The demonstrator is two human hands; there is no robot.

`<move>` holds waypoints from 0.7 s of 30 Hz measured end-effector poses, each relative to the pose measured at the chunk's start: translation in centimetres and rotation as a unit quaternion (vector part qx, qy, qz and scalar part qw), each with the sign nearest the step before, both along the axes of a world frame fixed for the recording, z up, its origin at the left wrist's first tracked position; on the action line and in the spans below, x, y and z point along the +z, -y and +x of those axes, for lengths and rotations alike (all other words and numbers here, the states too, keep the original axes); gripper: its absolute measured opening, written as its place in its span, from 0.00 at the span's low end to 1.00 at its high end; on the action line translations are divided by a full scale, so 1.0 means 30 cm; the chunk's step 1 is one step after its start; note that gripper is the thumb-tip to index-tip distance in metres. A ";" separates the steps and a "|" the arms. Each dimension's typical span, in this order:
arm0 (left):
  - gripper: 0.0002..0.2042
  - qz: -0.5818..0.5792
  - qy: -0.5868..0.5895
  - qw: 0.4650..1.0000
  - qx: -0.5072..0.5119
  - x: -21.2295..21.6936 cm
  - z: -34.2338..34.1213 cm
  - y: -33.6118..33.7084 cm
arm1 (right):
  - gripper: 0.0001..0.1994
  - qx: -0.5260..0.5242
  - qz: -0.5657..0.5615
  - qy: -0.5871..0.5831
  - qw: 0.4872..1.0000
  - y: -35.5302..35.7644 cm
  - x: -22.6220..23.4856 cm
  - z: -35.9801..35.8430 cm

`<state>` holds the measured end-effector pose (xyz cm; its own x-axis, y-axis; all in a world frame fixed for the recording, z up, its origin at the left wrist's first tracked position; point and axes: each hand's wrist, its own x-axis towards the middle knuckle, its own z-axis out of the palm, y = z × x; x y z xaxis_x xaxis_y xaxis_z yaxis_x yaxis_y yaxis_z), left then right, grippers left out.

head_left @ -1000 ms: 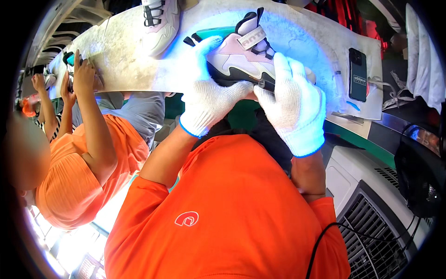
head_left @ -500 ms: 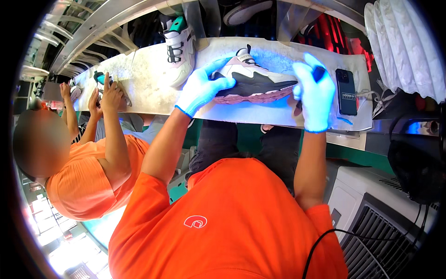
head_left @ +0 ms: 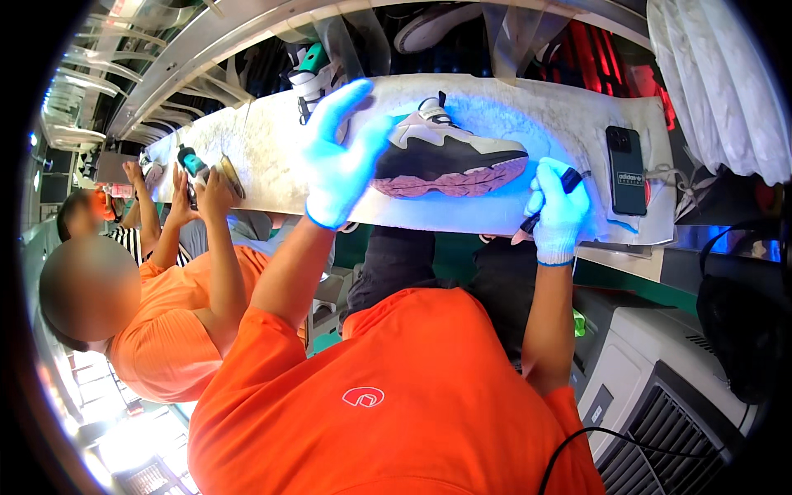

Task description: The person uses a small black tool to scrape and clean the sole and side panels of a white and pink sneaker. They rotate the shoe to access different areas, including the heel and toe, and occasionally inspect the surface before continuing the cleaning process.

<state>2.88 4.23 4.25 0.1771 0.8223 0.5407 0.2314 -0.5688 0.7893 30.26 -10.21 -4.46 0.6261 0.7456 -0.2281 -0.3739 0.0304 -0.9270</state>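
Observation:
On the bench in front of me lies a chunky sneaker [head_left: 450, 161], white and black with a pinkish sole, its toe toward the right. Blue light falls over it. My left hand [head_left: 340, 169], in a white glove, is raised at the heel end with fingers spread and grips nothing. Just right of the toe, my gloved right hand [head_left: 559, 206] is closed around a slim dark pen-like tool [head_left: 529, 224], which slants down to the left; its exact kind is unclear. Behind my left hand stands another white sneaker [head_left: 307, 87] with a green insert, partly covered.
A dark phone [head_left: 627, 169] lies at the bench's right end. White ribbed hoses [head_left: 714, 82] hang at the upper right. To my left, a co-worker's hands [head_left: 206, 198] are at a shoe with a green insert [head_left: 193, 162]. A grey machine [head_left: 652, 363] stands at the lower right.
My left hand has let go of the sneaker and lifted away to the left, its fingers spreading. The right hand has moved slightly down, still closed on the dark tool.

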 end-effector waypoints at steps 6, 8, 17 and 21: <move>0.14 0.272 -0.206 0.841 -0.419 0.042 0.285 0.365 | 0.08 -0.048 0.018 -0.061 0.997 0.004 0.001 -0.009; 0.12 0.387 -0.062 0.802 -0.451 -0.066 0.325 0.465 | 0.07 -0.062 0.035 -0.024 0.997 0.009 -0.013 0.005; 0.17 0.243 -0.270 0.901 -0.236 0.026 0.404 0.206 | 0.13 -0.005 0.007 0.365 0.931 0.032 -0.052 0.045; 0.14 0.057 -0.429 0.855 -0.285 -0.008 0.413 0.046 | 0.11 -0.024 0.021 0.059 0.998 0.018 -0.051 0.018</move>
<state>15.28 2.85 4.02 0.9030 0.4219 0.0813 0.3581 -0.8436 0.4001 30.79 -10.74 -6.00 0.6817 0.7218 -0.1195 -0.2596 0.0860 -0.9619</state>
